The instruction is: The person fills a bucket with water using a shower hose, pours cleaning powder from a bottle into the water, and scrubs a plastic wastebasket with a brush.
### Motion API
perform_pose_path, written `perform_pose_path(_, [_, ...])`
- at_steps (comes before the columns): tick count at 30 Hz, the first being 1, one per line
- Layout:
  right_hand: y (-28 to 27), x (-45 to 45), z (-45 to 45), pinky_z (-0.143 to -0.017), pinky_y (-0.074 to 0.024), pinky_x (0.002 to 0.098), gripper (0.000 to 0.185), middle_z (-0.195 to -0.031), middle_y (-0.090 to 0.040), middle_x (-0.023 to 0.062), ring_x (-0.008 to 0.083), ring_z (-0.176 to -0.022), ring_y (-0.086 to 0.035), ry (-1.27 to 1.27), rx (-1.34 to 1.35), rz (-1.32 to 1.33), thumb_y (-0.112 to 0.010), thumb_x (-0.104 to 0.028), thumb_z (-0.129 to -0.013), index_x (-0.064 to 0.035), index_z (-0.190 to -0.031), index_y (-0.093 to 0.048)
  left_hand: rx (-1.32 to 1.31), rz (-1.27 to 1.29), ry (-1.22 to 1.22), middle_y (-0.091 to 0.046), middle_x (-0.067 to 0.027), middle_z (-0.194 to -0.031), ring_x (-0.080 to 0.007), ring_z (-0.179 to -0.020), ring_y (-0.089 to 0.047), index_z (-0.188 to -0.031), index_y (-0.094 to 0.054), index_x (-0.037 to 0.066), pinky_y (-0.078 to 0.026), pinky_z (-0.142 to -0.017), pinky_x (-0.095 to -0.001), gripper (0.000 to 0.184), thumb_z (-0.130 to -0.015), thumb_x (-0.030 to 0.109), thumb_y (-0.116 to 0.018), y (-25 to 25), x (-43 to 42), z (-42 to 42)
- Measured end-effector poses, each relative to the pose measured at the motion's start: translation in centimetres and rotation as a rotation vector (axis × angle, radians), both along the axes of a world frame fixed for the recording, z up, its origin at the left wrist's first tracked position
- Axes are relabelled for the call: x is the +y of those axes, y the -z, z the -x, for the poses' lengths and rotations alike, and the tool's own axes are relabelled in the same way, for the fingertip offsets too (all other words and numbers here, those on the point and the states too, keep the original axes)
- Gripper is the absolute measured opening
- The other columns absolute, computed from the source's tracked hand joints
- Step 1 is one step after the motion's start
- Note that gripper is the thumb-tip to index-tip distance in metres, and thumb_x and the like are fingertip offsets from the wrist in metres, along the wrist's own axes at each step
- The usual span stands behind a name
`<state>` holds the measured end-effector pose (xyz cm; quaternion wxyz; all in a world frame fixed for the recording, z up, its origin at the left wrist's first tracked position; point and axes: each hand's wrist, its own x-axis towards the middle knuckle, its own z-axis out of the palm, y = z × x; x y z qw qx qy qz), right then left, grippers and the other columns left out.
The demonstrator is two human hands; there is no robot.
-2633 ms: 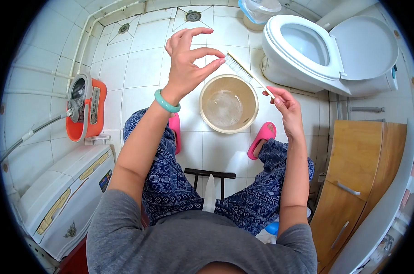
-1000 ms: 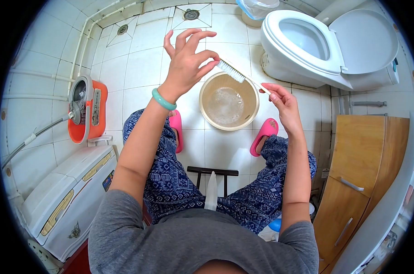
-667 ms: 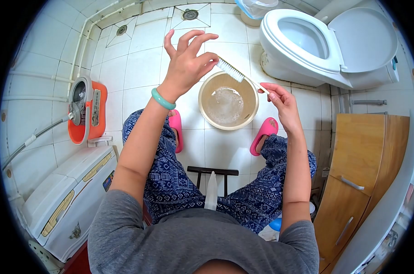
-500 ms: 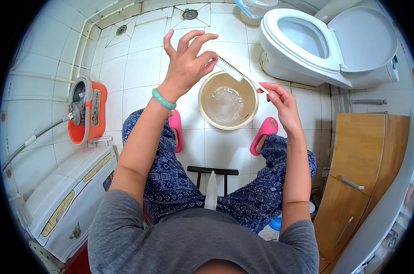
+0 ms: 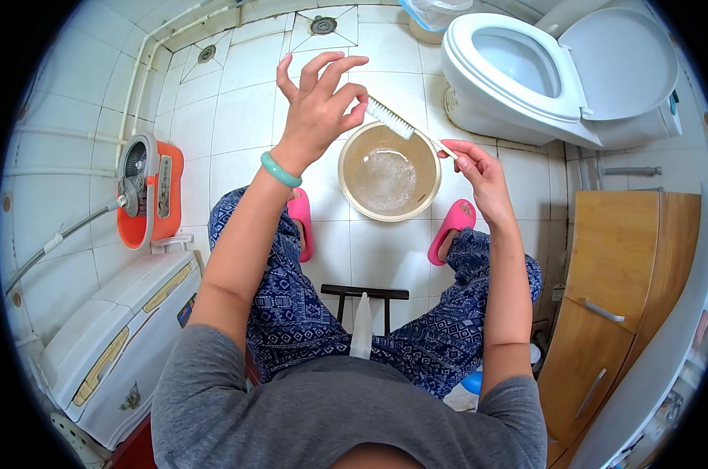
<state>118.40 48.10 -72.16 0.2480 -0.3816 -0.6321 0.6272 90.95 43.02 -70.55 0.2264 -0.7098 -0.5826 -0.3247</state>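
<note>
A white-bristled brush (image 5: 391, 119) with a slim pale handle is held level over the near floor, slanting down to the right in the head view. My left hand (image 5: 320, 105), with a green bangle on its wrist, pinches the brush's bristled end between thumb and forefinger; the other fingers are spread. With thumb and fingertips, my right hand (image 5: 481, 173) grips the end of the handle. Below the brush stands a beige bucket (image 5: 345, 191) holding cloudy, foamy water. The brush crosses above its far rim, apart from the water.
Pink slippers (image 5: 302, 227) flank the bucket. A toilet (image 5: 498, 117) with its lid raised stands at far right, near a wooden cabinet (image 5: 612, 266). On the left are an orange mop bucket (image 5: 166, 219) and a white washing machine (image 5: 112, 352). A black T-shaped bar (image 5: 366, 293) lies between the knees.
</note>
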Motion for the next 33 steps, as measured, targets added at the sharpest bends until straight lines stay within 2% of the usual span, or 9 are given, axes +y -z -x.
perform_pose_path(5, [-0.1,-0.1,0.1,-0.088,-0.0414,0.0261,0.026,-0.099,-0.066,0.0078,0.0119,-0.093,-0.055,0.005,0.004,0.005,-0.049,-0.007,-0.092,0.0014,-0.115,-0.058,-0.046,0.0,0.017,-0.056,0.0111,-0.116,-0.0156,-0.117,-0.041,-0.065,-0.059,0.021,-0.01,-0.105,-0.052,0.014,-0.067,0.018,-0.073,-0.4,-0.3,0.1])
perform_pose_path(7, [0.0,-0.1,0.1,-0.087,-0.0414,0.0259,0.026,-0.099,-0.066,0.0075,0.0116,-0.092,-0.055,0.002,0.005,0.006,-0.049,-0.007,-0.092,0.0013,-0.115,-0.059,-0.029,-0.003,0.025,-0.058,0.0111,-0.117,-0.0172,-0.119,-0.04,-0.067,-0.065,0.024,-0.008,-0.106,-0.0492,0.011,-0.065,0.021,-0.076,-0.4,-0.3,0.3])
perform_pose_path(13, [0.2,0.0,0.2,-0.083,-0.0409,0.0245,0.025,-0.096,-0.067,0.0058,0.0103,-0.087,-0.053,0.009,0.001,0.018,-0.05,-0.009,-0.092,0.0005,-0.114,-0.06,-0.025,0.01,0.041,-0.059,0.0107,-0.116,-0.0174,-0.12,-0.04,-0.07,-0.069,0.025,-0.009,-0.106,-0.0492,0.009,-0.066,0.023,-0.077,-0.6,-0.5,0.5])
perform_pose_path(23, [-0.1,-0.2,0.3,-0.081,-0.0409,0.0241,0.026,-0.096,-0.067,0.005,0.0093,-0.084,-0.051,0.002,-0.021,0.034,-0.051,-0.011,-0.092,-0.0006,-0.114,-0.06,0.044,0.026,0.08,-0.059,0.0118,-0.115,-0.0154,-0.117,-0.043,-0.068,-0.066,0.023,-0.009,-0.107,-0.048,0.01,-0.066,0.021,-0.075,-0.4,-0.3,0.6])
perform_pose_path(33, [-0.4,-0.5,0.4,-0.081,-0.0411,0.0242,0.026,-0.094,-0.067,0.0036,0.0097,-0.081,-0.048,0.007,-0.025,0.027,-0.05,-0.01,-0.092,-0.0004,-0.114,-0.06,0.044,0.02,0.008,-0.057,0.0124,-0.117,-0.014,-0.117,-0.042,-0.07,-0.058,0.021,-0.008,-0.108,-0.0478,0.014,-0.068,0.016,-0.072,0.5,0.2,0.4])
